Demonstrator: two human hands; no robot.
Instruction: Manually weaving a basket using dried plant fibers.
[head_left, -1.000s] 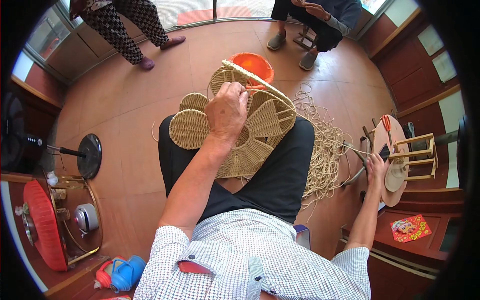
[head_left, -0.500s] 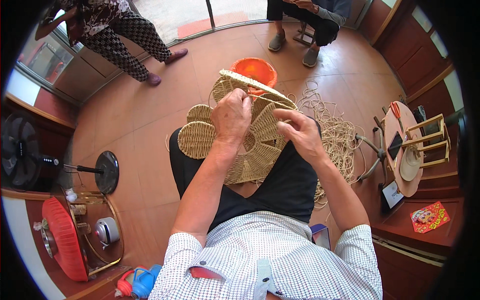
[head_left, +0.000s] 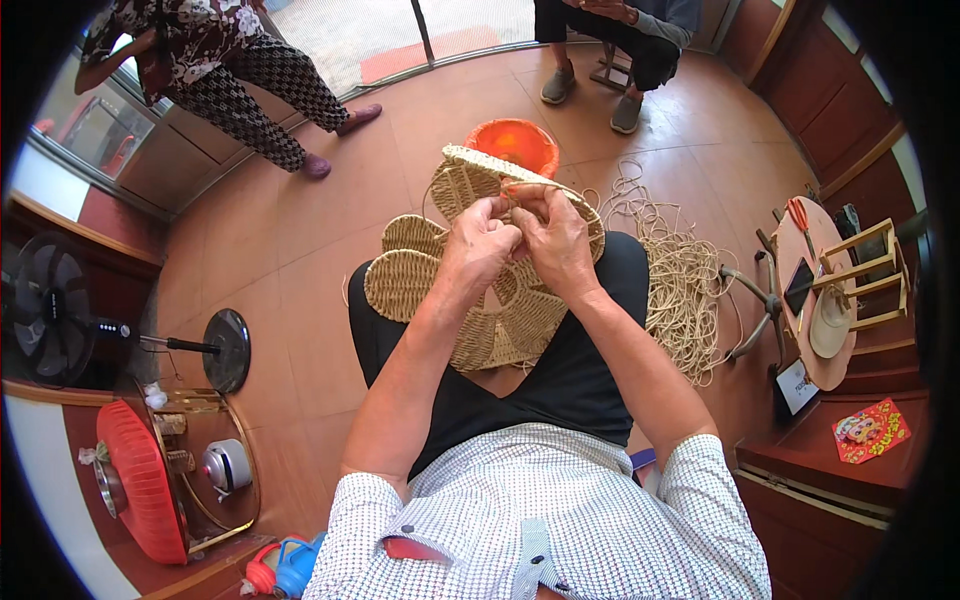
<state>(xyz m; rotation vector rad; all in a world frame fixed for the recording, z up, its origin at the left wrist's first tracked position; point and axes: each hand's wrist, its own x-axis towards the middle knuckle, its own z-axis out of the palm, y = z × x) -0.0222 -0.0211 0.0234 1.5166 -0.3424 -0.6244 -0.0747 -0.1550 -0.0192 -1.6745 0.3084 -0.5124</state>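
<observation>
A flower-shaped woven piece of tan straw cord (head_left: pixel 405 285) rests across my lap, its rounded petals spread and its far part tilted up. Over its middle my left hand (head_left: pixel 478 245) is closed, fingers curled in a pinch near the raised petals. Right beside it, touching, my right hand (head_left: pixel 556 238) pinches the tan cord, fingertips close to the inner side of the raised rim (head_left: pixel 500 166). The short bit of cord between the fingertips is mostly hidden. Part of the woven centre lies behind my hands.
Loose cord (head_left: pixel 680 290) lies heaped on the floor to my right. An orange bucket (head_left: pixel 545 150) stands just beyond the woven piece. Right of the cord is a round table (head_left: pixel 815 235) with scissors (head_left: pixel 797 215). A fan (head_left: pixel 228 350) stands left. Two people are ahead, one seated.
My right hand has moved left and in, from spread fingers to a pinch beside my left hand. My left hand has shifted slightly down and turned inward.
</observation>
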